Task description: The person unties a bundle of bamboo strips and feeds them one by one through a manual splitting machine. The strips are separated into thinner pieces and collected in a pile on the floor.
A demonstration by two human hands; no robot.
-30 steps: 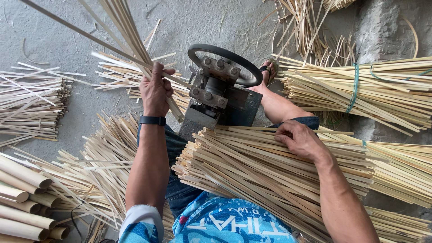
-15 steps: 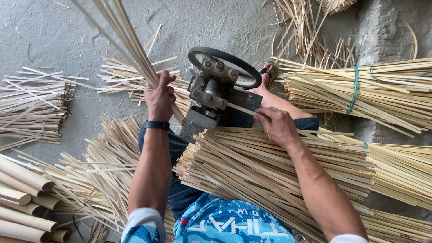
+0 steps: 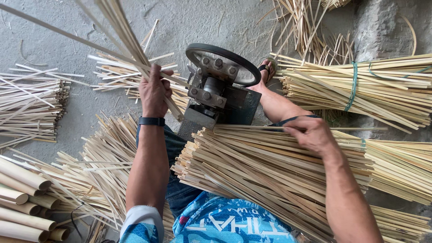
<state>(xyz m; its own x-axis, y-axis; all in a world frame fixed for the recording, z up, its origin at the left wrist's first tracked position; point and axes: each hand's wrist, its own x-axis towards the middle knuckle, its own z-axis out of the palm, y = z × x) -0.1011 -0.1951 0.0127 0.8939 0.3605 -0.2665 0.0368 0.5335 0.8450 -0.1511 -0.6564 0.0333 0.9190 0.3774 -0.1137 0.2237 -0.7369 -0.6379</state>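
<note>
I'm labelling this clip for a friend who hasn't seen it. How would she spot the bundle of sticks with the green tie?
Start at the grey metal machine with the black wheel in the middle of the floor. Look to its right, past the sandalled foot, to the upper right edge: the bundle lies there. Unlike the big pile under the right hand, a green band wraps it.

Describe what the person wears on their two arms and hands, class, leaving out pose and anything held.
Both hands are bare, without gloves. The left hand has a black band around the wrist. The left sleeve is short, white at the cuff, blue patterned below. The right hand and forearm carry nothing; no sleeve shows there.
</note>
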